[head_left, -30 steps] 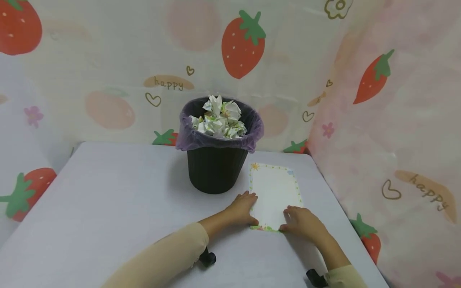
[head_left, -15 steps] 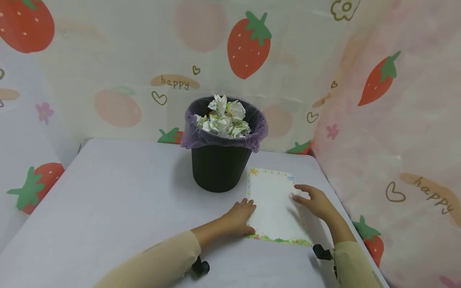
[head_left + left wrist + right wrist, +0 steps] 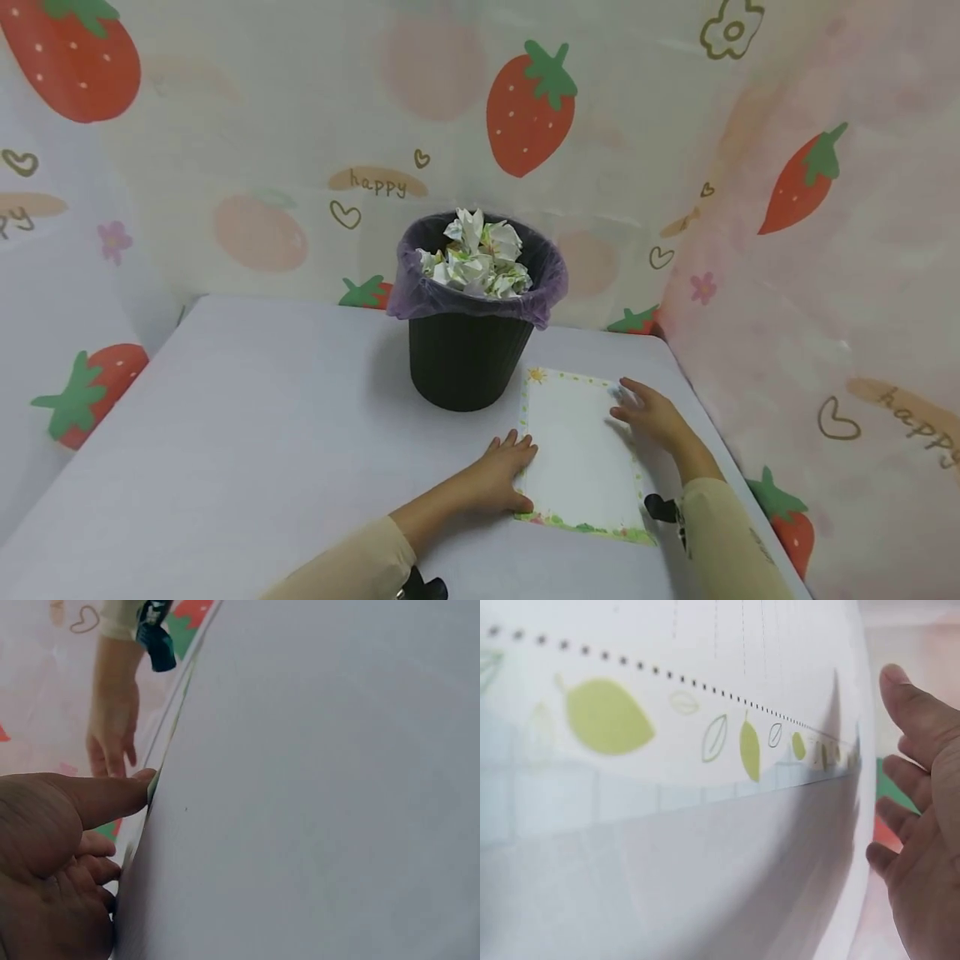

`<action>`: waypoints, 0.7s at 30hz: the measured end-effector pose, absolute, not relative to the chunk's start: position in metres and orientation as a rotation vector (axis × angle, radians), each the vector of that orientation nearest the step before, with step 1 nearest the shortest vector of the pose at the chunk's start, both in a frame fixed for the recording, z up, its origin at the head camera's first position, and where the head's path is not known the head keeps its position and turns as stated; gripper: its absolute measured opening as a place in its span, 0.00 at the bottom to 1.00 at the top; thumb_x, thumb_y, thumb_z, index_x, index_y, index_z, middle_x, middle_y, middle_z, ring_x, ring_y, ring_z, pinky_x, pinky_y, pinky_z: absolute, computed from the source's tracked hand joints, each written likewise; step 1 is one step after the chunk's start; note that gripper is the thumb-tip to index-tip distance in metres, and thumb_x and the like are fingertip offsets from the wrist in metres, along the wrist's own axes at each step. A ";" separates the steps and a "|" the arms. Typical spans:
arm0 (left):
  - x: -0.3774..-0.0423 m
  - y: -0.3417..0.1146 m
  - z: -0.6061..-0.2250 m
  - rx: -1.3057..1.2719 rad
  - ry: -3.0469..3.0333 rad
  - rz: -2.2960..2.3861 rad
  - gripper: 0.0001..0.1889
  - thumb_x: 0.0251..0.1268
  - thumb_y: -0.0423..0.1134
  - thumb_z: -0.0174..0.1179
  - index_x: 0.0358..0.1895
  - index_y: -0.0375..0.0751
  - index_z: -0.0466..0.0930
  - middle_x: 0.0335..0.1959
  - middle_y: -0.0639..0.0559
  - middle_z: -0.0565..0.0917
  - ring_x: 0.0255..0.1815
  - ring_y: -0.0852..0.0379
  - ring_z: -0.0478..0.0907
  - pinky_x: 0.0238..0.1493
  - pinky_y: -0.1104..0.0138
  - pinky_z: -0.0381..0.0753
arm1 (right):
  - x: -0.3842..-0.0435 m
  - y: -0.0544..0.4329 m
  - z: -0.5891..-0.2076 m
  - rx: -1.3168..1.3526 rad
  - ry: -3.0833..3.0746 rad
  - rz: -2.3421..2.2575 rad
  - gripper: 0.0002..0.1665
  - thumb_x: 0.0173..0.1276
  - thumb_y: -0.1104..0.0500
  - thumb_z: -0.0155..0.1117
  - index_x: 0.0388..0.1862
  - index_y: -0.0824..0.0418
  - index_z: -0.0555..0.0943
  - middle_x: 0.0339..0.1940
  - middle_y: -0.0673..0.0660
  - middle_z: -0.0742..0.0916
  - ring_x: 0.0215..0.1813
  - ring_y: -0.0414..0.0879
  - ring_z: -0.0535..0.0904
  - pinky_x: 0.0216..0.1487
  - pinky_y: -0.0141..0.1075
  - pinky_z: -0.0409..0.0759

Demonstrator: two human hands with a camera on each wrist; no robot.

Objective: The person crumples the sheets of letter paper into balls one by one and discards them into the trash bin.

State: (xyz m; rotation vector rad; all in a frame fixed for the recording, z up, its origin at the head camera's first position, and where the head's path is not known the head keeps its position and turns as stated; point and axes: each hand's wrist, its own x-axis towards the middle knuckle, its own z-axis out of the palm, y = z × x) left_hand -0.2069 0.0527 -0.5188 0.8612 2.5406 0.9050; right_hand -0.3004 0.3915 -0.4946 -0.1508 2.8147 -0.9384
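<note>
A white sheet of paper (image 3: 577, 454) with a printed border lies flat on the table; in the right wrist view the paper (image 3: 607, 716) shows green leaves and a dotted line along one side. My left hand (image 3: 491, 479) rests at the sheet's left edge, fingers spread, thumb by the lower left corner. In the left wrist view, the thumb of my left hand (image 3: 45, 840) touches the paper's edge. My right hand (image 3: 658, 421) is at the upper right corner, fingers apart and loosely bent. The right wrist view shows that hand (image 3: 926, 802) gripping nothing.
Behind the sheet, slightly to the left, stands a black bin (image 3: 468, 362) with a purple liner (image 3: 408, 283) folded over its rim. Crumpled paper (image 3: 480, 258) is heaped inside. A white-covered table (image 3: 262, 433) spans the front, with strawberry-print cloth (image 3: 442, 92) behind and to the right.
My right hand has left the sheet's lower edge and moved up to its upper right corner. The sheet has slid slightly towards me. My left hand stays at its left edge.
</note>
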 end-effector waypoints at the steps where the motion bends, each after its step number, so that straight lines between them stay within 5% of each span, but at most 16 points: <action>1: -0.206 0.053 -0.519 0.859 2.537 0.915 0.47 0.57 0.45 0.76 0.77 0.34 0.63 0.82 0.41 0.59 0.85 0.43 0.45 0.83 0.49 0.44 | -0.301 0.393 -0.497 -0.140 2.804 -0.938 0.48 0.73 0.42 0.66 0.83 0.58 0.57 0.83 0.68 0.60 0.82 0.70 0.50 0.77 0.67 0.52; 13: -0.202 0.052 -0.517 0.853 2.552 0.930 0.47 0.58 0.45 0.76 0.78 0.35 0.62 0.82 0.42 0.59 0.85 0.44 0.45 0.83 0.50 0.43 | -0.306 0.396 -0.508 -0.122 2.801 -0.775 0.53 0.71 0.38 0.66 0.84 0.58 0.54 0.83 0.71 0.54 0.82 0.71 0.45 0.78 0.68 0.45; 21: -0.202 0.053 -0.518 0.838 2.565 0.927 0.47 0.56 0.45 0.77 0.77 0.34 0.63 0.81 0.42 0.60 0.85 0.44 0.46 0.83 0.50 0.44 | -0.304 0.392 -0.507 -0.145 2.830 -0.676 0.50 0.73 0.38 0.64 0.84 0.56 0.55 0.82 0.72 0.57 0.81 0.72 0.49 0.76 0.70 0.50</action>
